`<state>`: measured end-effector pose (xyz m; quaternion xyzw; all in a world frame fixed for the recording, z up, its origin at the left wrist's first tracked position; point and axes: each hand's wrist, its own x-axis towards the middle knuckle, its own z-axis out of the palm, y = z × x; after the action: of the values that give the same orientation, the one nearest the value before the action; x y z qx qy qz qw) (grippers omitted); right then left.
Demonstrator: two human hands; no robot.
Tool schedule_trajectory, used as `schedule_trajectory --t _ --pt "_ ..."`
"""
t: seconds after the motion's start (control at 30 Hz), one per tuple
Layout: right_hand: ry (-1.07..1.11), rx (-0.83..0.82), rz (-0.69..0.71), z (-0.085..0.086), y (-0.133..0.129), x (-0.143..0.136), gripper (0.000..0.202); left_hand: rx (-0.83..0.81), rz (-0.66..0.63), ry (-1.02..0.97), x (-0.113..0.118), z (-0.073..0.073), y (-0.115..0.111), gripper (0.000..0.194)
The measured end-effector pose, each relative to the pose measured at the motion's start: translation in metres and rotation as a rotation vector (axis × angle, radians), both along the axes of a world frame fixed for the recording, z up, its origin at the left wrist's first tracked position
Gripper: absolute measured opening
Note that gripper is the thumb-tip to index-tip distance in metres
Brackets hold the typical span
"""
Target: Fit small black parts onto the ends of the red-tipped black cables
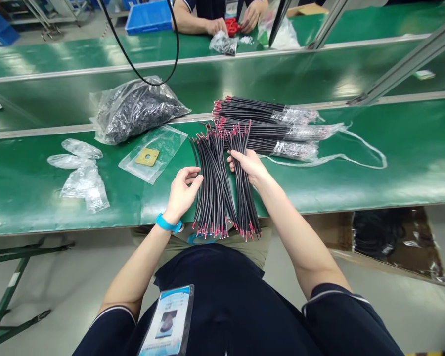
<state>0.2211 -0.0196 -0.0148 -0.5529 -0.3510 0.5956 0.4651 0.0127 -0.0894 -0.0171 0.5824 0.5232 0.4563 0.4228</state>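
A loose spread of black cables point(214, 183) with red ends lies across the front edge of the green bench. My right hand point(246, 165) is closed around a separate bundle of the same cables point(244, 198), thumb over the top. At the left side of the spread is my left hand point(185, 190), its fingers curved and parted, with no cable visibly gripped; the fingertips are beside the outermost cables. Behind my right hand, several wrapped cable bundles point(274, 129) lie with their red ends toward the left.
A big clear bag of dark parts point(137, 109) sits back left, near a flat bag point(166, 148) with a yellow square piece point(147, 156). Crumpled plastic point(83, 178) lies at left. Across the bench, a person's hands hold red-handled scissors point(232, 26). A black cable loop point(176, 49) hangs overhead.
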Motion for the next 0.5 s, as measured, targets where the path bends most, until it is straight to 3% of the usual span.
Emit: schedule_trajectory --t 0.27,0.37,0.5 --pt "0.029 0.021 0.020 -0.005 -0.002 0.007 0.006 0.159 -0.182 0.189 -0.004 0.025 -0.035 0.014" --pt "0.075 0.005 0.042 -0.005 -0.002 0.010 0.006 0.179 -0.242 0.237 -0.009 0.022 -0.049 0.014" --pt "0.116 -0.029 0.023 -0.002 -0.004 0.011 0.008 0.268 -0.353 0.386 -0.019 0.008 -0.055 0.015"
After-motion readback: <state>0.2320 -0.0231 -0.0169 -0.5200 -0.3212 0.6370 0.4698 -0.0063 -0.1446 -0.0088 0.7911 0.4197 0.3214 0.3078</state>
